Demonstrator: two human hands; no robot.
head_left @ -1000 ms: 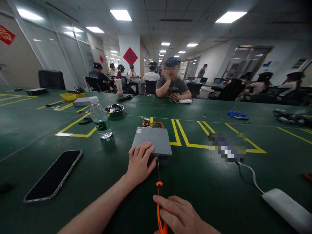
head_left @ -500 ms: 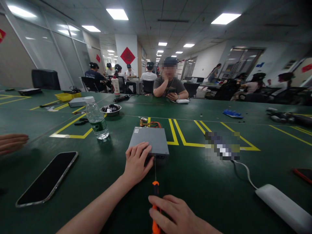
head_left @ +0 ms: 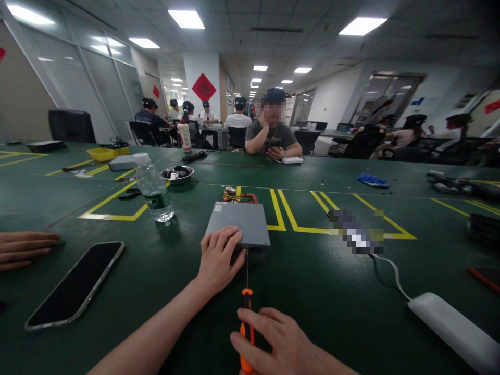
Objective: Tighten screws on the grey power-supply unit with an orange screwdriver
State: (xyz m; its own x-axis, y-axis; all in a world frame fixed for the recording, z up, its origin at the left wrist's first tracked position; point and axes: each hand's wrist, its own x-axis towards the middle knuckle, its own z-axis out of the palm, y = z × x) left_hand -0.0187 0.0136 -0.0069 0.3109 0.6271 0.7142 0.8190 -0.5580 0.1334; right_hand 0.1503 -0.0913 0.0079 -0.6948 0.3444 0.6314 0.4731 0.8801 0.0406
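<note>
A grey metal box [head_left: 238,221], like a power supply, lies on the green table with bundled coloured wires [head_left: 241,197] behind it. My left hand [head_left: 219,256] grips its near left edge, fingers on top and thumb at the front face. An orange and black screwdriver [head_left: 247,312] points away from me, its tip at the box's front face beside my left thumb. The fingers of my right hand [head_left: 273,338] are around the screwdriver's handle, index finger on its upper part.
A water bottle [head_left: 154,190] and a phone [head_left: 76,284] are on the left, near another person's hand [head_left: 25,250]. A metal bowl [head_left: 177,175] stands behind. To the right are a white power strip [head_left: 453,325] and cable. A person [head_left: 271,133] sits opposite.
The other person's hand at the left has moved further in over the table. My right fingers have shifted a little on the screwdriver handle. A dark object has appeared at the right edge.
</note>
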